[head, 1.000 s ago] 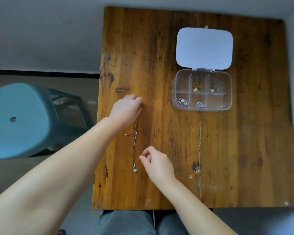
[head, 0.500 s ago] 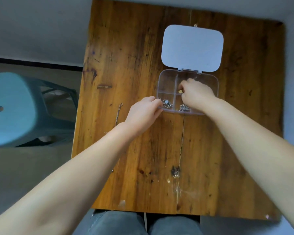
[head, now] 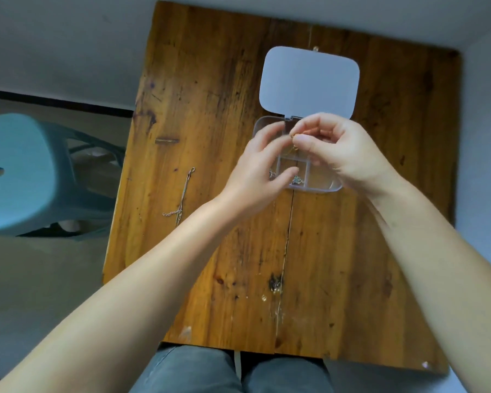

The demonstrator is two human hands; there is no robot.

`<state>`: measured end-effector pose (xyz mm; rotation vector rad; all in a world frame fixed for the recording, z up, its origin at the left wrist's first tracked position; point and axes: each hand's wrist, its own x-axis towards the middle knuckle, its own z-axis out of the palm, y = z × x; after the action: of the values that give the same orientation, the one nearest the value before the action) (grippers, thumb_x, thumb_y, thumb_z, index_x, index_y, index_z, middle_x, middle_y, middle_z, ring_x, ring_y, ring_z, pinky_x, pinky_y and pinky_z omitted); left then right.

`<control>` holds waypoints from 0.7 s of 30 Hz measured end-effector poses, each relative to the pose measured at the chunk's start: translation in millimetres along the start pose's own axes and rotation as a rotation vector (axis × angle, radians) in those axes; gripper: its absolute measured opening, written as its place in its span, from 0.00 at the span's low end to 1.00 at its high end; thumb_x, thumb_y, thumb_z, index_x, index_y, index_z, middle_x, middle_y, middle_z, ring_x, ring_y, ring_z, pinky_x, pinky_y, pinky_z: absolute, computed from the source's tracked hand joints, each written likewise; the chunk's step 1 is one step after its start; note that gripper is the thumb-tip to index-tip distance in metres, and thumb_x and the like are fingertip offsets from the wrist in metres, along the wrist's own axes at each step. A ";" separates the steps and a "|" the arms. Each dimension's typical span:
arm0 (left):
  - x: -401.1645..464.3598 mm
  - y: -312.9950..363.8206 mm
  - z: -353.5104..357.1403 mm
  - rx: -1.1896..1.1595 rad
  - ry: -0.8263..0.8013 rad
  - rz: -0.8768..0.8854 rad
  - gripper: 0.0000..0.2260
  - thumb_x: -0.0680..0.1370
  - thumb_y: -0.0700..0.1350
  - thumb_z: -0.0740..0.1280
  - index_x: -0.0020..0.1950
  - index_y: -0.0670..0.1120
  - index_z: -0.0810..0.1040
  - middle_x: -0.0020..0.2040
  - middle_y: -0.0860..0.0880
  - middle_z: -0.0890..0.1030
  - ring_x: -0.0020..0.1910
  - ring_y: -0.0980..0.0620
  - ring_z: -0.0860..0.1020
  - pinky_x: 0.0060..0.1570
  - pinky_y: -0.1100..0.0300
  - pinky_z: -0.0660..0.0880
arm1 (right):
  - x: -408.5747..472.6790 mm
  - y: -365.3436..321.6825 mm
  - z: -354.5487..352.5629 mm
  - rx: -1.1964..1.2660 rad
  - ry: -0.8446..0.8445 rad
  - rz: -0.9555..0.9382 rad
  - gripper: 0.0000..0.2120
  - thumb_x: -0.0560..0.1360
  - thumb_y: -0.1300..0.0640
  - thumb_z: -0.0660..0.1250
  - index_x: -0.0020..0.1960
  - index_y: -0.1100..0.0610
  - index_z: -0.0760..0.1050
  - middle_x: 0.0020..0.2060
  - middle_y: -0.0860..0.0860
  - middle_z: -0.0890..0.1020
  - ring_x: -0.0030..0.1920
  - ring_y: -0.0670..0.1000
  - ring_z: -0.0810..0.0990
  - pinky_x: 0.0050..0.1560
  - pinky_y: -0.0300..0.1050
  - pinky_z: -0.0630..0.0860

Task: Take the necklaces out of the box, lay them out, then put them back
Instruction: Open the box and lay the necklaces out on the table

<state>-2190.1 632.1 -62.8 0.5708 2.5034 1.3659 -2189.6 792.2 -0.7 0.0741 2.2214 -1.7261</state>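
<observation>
Both hands (head: pixel 349 154) raised, fingers (head: pixel 304 143) pinched

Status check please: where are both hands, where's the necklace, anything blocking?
Left hand and right hand both over open box, pinching gold necklace. Silver necklace laid out on table, far left. Nothing in the way.

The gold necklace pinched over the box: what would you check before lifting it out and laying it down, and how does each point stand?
1. Box lid fully open, out of the way: ok.
2. Gold necklace pinched by the right hand: ok, thumb and forefinger closed on it.
3. Left hand helping: cannot tell; its fingers reach the chain, contact hidden.
4. Chain free of the other pieces in the compartment box: cannot tell, hands cover it.
5. Silver necklace already laid out, apart from the box: ok.
6. Bare wooden table beside it for the next one: ok.
</observation>
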 end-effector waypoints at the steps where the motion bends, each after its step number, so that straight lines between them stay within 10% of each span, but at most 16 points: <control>1: -0.3 6.4 -2.4 -0.058 -0.044 -0.005 0.08 0.77 0.45 0.65 0.55 0.48 0.77 0.64 0.49 0.71 0.64 0.54 0.69 0.62 0.59 0.68 | -9.1 -6.4 1.8 0.092 -0.018 -0.003 0.03 0.76 0.54 0.66 0.47 0.49 0.79 0.33 0.45 0.79 0.32 0.44 0.77 0.34 0.33 0.75; 6: -19.0 -1.5 -40.3 -0.187 -0.118 -0.137 0.10 0.79 0.44 0.61 0.41 0.46 0.79 0.40 0.50 0.81 0.39 0.61 0.75 0.41 0.69 0.71 | -48.6 -6.3 12.3 0.502 0.001 0.071 0.05 0.74 0.48 0.68 0.44 0.50 0.77 0.30 0.46 0.79 0.29 0.45 0.76 0.25 0.32 0.71; 9: -31.9 -27.3 -70.8 -0.273 -0.194 -0.279 0.12 0.79 0.47 0.61 0.40 0.46 0.80 0.41 0.45 0.83 0.41 0.47 0.78 0.46 0.58 0.75 | -72.1 14.9 34.1 0.717 -0.007 0.152 0.06 0.71 0.50 0.70 0.43 0.52 0.78 0.33 0.49 0.79 0.32 0.46 0.77 0.25 0.33 0.71; 14: -36.5 -71.3 -74.0 -0.255 -0.319 -0.477 0.09 0.78 0.46 0.64 0.40 0.46 0.81 0.38 0.50 0.82 0.38 0.54 0.79 0.47 0.57 0.77 | -103.3 60.0 105.5 0.627 0.260 0.441 0.02 0.75 0.61 0.68 0.47 0.55 0.77 0.36 0.53 0.81 0.34 0.47 0.81 0.29 0.36 0.75; 21: -17.3 -97.9 -46.6 0.356 -0.449 -0.056 0.07 0.75 0.48 0.68 0.39 0.48 0.73 0.39 0.52 0.74 0.41 0.50 0.72 0.41 0.57 0.68 | -117.3 98.7 200.6 0.296 0.283 0.816 0.03 0.77 0.58 0.66 0.48 0.56 0.78 0.40 0.51 0.85 0.37 0.46 0.85 0.34 0.36 0.79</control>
<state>-2214.3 541.5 -120.0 0.7698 2.3637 0.6728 -2010.6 646.1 -102.5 1.1720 1.6796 -1.5774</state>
